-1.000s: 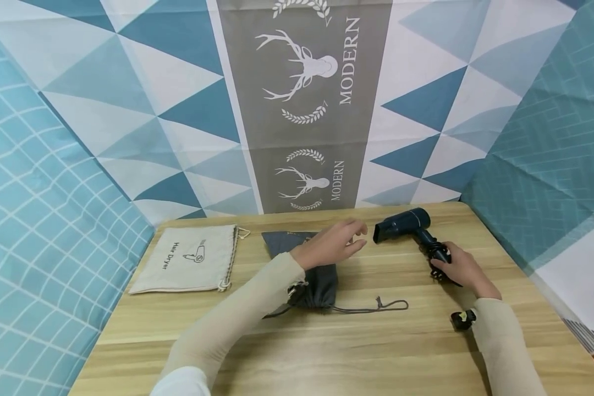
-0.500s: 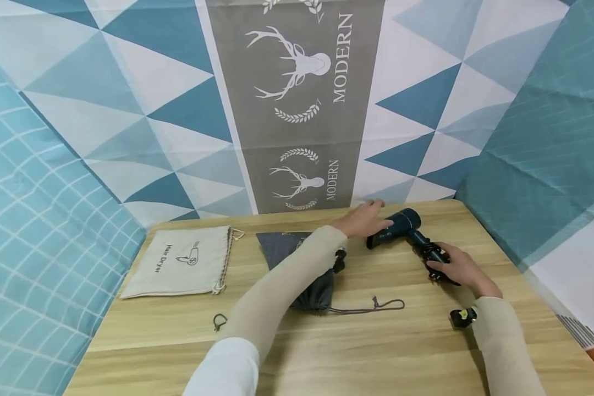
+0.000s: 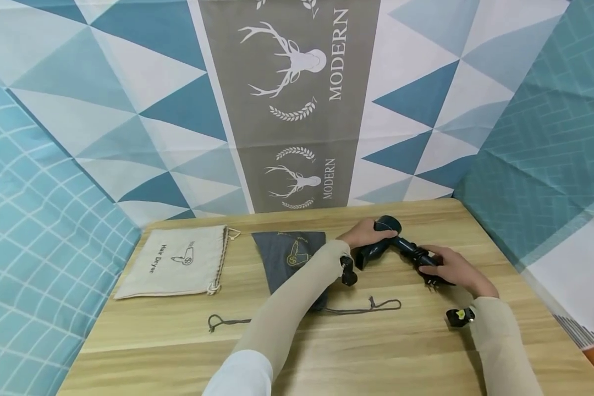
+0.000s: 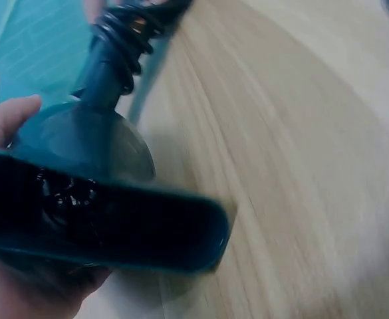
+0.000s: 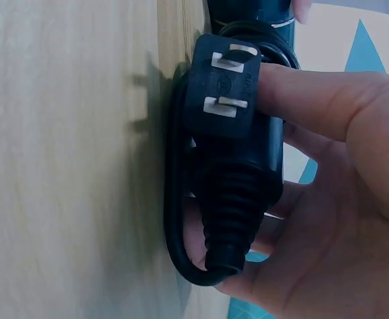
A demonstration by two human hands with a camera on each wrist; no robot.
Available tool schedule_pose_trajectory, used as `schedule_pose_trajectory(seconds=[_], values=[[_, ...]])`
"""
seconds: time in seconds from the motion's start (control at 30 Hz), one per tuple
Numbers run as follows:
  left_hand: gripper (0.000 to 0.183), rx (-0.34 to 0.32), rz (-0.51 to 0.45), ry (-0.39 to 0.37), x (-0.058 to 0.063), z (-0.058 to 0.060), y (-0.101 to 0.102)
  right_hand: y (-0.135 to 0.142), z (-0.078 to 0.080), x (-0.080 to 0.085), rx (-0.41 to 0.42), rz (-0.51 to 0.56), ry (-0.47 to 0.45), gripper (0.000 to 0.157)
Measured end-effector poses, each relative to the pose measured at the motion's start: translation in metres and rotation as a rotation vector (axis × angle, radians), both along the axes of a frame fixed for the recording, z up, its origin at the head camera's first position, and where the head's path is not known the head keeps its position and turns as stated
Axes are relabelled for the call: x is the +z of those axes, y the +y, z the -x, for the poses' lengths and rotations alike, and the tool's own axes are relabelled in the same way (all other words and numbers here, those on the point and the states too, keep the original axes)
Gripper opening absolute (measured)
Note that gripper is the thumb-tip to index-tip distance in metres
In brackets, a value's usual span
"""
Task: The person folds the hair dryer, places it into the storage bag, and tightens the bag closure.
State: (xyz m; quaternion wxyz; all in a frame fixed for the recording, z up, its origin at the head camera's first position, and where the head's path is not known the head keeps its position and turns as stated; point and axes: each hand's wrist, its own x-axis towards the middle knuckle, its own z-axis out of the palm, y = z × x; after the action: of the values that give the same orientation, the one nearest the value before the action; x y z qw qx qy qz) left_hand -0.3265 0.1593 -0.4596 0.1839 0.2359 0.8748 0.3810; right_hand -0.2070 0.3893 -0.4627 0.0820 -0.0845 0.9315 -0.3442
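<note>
A dark blue-green hair dryer (image 3: 371, 253) lies at the right part of the table, held by both hands. My left hand (image 3: 368, 233) grips its barrel, the thumb on one side and the fingers on the other. The left wrist view looks into its flat, wide nozzle (image 4: 101, 219). Around the handle, where the black power cord (image 5: 174, 179) is wound, my right hand (image 3: 455, 269) curls its fingers. In the right wrist view the two-pin plug (image 5: 222, 86) lies against the handle, beside my thumb. The palm side of my left hand is hidden in the head view.
A dark grey drawstring pouch (image 3: 277, 253) with a yellow dryer print lies mid-table, partly under my left arm, its cords spread to both sides. Farther left lies a beige drawstring bag (image 3: 178, 261) marked "Hair Dryer". Patterned cloth walls (image 3: 297, 110) stand behind the wooden table (image 3: 356, 352).
My left hand has moved right from above the grey pouch and taken hold of the dryer's barrel. The dryer has turned, its nozzle swinging toward the front. The right hand stays on the handle.
</note>
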Motion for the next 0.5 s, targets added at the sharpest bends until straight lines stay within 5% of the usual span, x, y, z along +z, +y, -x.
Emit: schedule_pose_trajectory(seconds=[0.27, 0.5], values=[[0.077, 0.036, -0.179, -0.223, 0.003, 0.010, -0.020, -0.018, 0.002, 0.009, -0.033, 0.110, 0.071, 0.059], [0.073, -0.054, -0.243, -0.250, 0.012, 0.010, -0.030, -0.017, -0.008, 0.040, -0.102, 0.220, 0.076, 0.049]])
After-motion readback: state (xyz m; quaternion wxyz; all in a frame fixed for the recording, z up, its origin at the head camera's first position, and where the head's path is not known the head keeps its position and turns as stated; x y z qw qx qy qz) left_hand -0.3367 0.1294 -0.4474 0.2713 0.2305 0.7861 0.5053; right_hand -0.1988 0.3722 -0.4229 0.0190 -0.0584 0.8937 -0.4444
